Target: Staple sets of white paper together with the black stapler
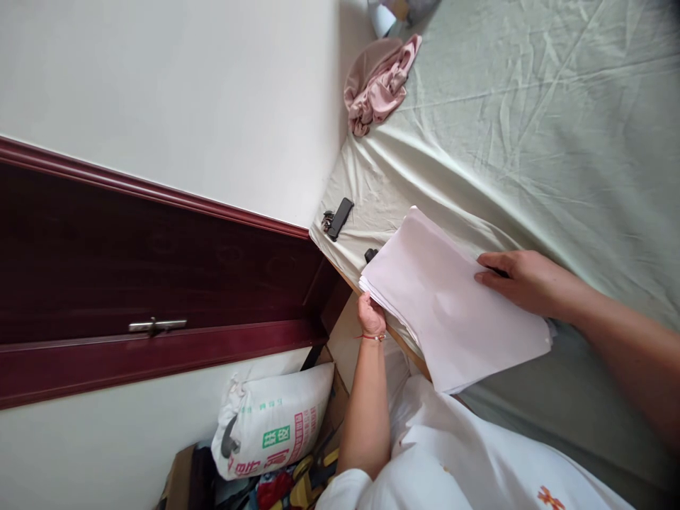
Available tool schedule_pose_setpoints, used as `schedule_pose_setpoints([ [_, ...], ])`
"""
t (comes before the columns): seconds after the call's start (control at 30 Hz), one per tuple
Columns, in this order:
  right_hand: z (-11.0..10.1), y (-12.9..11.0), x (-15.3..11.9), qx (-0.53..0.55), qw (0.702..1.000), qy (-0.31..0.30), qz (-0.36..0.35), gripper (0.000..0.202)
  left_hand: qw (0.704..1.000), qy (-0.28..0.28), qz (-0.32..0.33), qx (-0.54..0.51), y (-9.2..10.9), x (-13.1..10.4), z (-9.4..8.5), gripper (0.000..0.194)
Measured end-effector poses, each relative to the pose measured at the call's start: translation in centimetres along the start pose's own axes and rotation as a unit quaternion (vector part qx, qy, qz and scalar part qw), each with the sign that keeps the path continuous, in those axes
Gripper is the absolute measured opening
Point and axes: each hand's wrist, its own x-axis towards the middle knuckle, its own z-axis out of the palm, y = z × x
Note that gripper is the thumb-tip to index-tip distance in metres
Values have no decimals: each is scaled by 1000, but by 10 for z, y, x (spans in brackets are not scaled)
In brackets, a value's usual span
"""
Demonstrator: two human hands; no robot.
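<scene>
Holds paper (440,297) over the near edge of the bed (584,163), gripping one long side with the fingers of the left hand (371,316) and the opposite side with those of the right hand (525,282). Has a small black object (370,255) just beside the paper, a flat black object (340,219) near the bed's corner, and pink cloth (380,88) along the wall-side edge.

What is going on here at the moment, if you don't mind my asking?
A person is holding a stack of white paper sheets in both bare hands, over a surface covered with pale green cloth. The left hand grips the stack's left edge; the right hand is at the opposite edge. Beyond the stack lie a slim black rectangular object and, farther off, a crumpled pink cloth.
</scene>
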Motion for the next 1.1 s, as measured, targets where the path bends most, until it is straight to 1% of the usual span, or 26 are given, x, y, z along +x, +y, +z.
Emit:
schedule_pose_setpoints([
  [0.07, 0, 1, 1, -6, 1000, 0, -7, 25, 1000, -1, 4, 15, -2, 1, -1, 19],
  [0.17, 1, 2, 2, -1, 1000, 3, -13, 25, 998, 10, 42, 53, -4, 0, -1, 24],
  [0.23, 1, 2, 1, 4, 1000, 3, -9, 25, 996, 1, 61, 71, -5, -1, 0, 29],
  [0.33, 1, 2, 1, 10, 1000, 4, 0, 26, 995, -25, 69, 73, -5, -4, 2, 38],
  [0.47, 1, 1, 0, 29, 1000, 13, 1, 25, 994, -17, 87, 56, -3, -6, 4, 40],
  [0.73, 0, -2, 0, 20, 999, 9, 25, 27, 995, -29, 84, 47, -1, -3, 4, 41],
  [0.93, 0, -5, 0, 16, 999, 10, 46, 27, 995, -29, 84, 53, -2, -3, 4, 46],
  [1.1, -2, -7, -2, 26, 999, 3, 46, 27, 994, -36, 83, 58, -2, -3, 4, 47],
])
